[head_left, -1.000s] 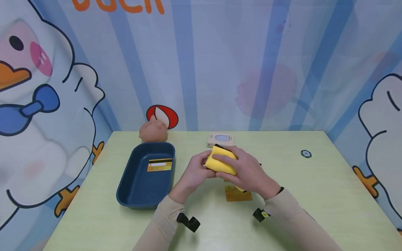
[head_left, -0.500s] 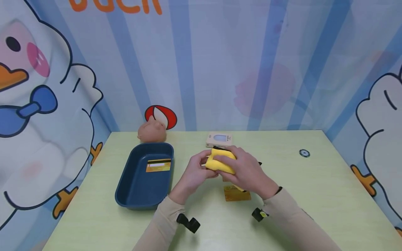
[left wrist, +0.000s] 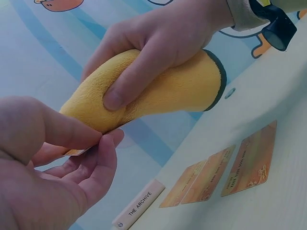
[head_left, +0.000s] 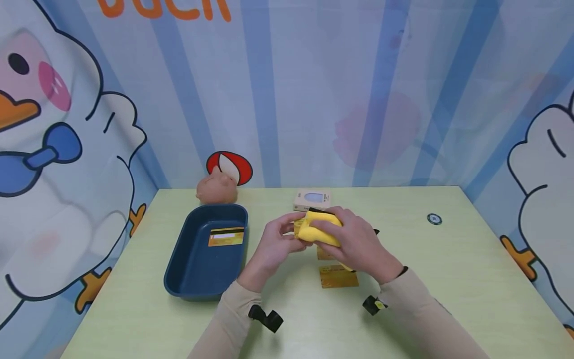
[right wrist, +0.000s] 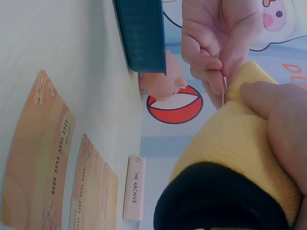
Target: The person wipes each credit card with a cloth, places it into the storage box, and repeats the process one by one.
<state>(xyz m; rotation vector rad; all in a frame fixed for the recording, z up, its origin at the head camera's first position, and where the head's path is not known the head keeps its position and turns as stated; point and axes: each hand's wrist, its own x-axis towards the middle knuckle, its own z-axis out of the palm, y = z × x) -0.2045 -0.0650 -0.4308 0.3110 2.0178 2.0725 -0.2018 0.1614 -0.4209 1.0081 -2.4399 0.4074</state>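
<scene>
My left hand (head_left: 279, 243) pinches a thin gold card (left wrist: 79, 152) between thumb and fingers; in the right wrist view only the card's edge (right wrist: 223, 91) shows. Around its other part lies a yellow cloth (left wrist: 168, 88) with a black border, hiding most of the card. My right hand (head_left: 358, 244) grips this cloth, its thumb pressing down on top. Both hands are raised over the middle of the table, close together. Below them more gold cards (head_left: 339, 277) lie on the tabletop, partly covered by the right hand in the head view.
To the left stands a dark blue tray (head_left: 197, 279) with one gold card (head_left: 226, 237) inside. Behind it sits a pink pig figure (head_left: 217, 187). A small pale box (head_left: 312, 200) lies at the back, and a round chip (head_left: 434, 219) at the right.
The cloth and right hand have shifted slightly right, while the left hand has moved slightly left. A bit of the gold card now shows at the cloth's left end.
</scene>
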